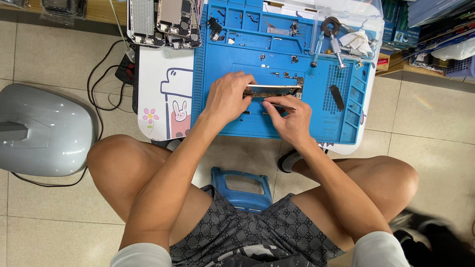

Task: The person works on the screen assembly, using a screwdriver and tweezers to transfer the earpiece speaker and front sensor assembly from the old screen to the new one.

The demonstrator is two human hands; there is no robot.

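Observation:
An opened phone body (274, 90) lies on a blue repair mat (316, 123). My left hand (226, 96) grips the phone's left end and holds it down. My right hand (292, 116) sits just below the phone and pinches thin metal tweezers (277, 105), whose tip points left toward the phone's lower edge. Small screws and metal parts (292, 76) lie on the mat just above the phone.
Screwdrivers (336, 49) and a clear lid sit at the mat's top right. A black strip (337, 97) lies to the right. Several stripped phone shells (163, 22) are stacked top left. A grey rounded device (44, 128) rests on the floor left; a blue stool (241, 187) is beneath me.

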